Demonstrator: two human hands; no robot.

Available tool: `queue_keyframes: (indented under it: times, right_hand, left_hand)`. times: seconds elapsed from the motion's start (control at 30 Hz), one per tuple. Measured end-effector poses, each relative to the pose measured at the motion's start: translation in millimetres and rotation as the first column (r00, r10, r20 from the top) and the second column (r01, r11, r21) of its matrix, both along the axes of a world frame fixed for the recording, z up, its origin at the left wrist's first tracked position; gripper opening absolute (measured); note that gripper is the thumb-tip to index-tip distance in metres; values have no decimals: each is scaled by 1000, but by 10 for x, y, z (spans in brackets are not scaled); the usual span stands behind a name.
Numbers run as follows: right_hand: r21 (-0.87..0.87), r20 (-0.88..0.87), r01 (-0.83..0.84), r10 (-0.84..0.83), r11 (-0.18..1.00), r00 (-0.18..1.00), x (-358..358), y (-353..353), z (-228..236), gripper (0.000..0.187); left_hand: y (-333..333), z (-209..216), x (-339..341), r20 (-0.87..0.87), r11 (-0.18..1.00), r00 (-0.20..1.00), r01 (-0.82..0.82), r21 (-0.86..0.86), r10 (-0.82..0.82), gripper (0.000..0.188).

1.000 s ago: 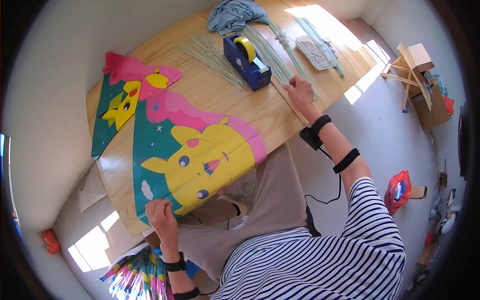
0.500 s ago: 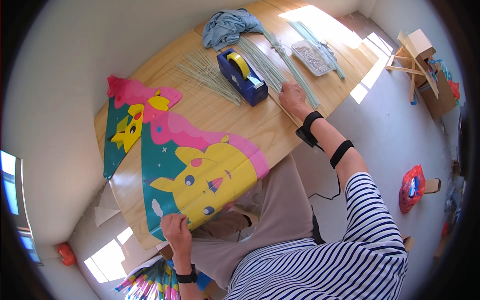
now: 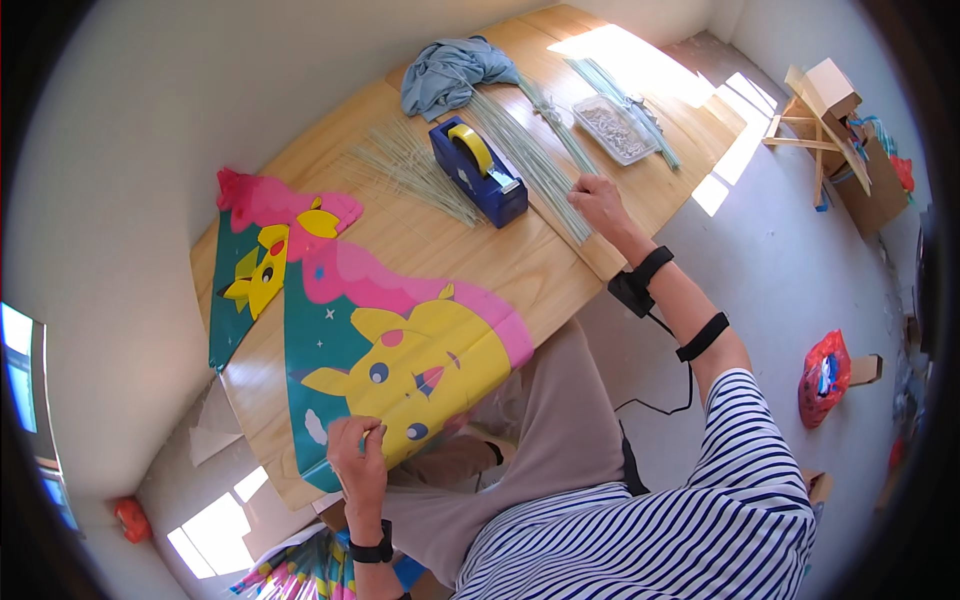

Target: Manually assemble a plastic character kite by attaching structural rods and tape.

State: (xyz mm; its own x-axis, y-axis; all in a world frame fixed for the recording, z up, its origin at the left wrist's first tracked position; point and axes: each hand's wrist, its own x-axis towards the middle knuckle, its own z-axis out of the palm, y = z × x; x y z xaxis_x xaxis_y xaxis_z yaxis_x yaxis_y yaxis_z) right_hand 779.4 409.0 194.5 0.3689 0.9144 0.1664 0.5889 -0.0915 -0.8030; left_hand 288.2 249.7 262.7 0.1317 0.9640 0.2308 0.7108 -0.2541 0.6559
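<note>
A printed kite-like sheet (image 3: 345, 350), green, pink and yellow with a cartoon face, lies across the near left of the table and over its edge. At its lower left edge is my left hand (image 3: 357, 455), fingers curled, thumb and forefinger close together; what they may pinch is too small to make out. My right hand (image 3: 603, 212) is closed over the near end of a tied bundle of thin pale green sticks (image 3: 560, 122); whatever lies inside the fingers is hidden. Loose sticks (image 3: 525, 155) lie just left of it, beside a blue tape dispenser (image 3: 480, 175) with yellow tape.
Beyond lie a folded second sheet (image 3: 245, 285), scattered thin sticks (image 3: 415, 170), a grey-blue cloth (image 3: 455, 72) and a clear tub of small pale pieces (image 3: 615, 130). A red bag (image 3: 825, 375) sits on the floor at right. Colourful printed material (image 3: 300, 570) is low at left.
My right hand has shifted right, onto the end of the tied bundle. My left thumb and forefinger have lifted slightly at the sheet's edge. The view has tilted a little.
</note>
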Motion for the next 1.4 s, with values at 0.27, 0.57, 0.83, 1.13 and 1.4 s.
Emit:
queue_keyframes:
  times: [0.27,0.57,0.83,1.13,1.4]
  right_hand:
    - [-73,-381,-427,371,901,847,-949,-809,693,9]
    - [-137,-568,-666,493,733,659,-1538,-1456,817,7]
    - [-74,-584,-641,488,764,649,-1521,-1577,667,7]
    - [-144,-658,-523,314,840,685,-1563,-1042,705,10]
    - [-227,-566,-30,-107,973,818,-774,548,614,17]
  left_hand:
    - [430,1,323,615,960,784,100,-260,85,17]
    - [849,130,568,959,890,192,368,-268,209,22]
    - [807,68,681,955,905,138,310,-293,262,10]
    - [721,23,573,922,909,212,202,-365,324,5]
    - [534,16,593,886,870,270,223,-439,377,7]
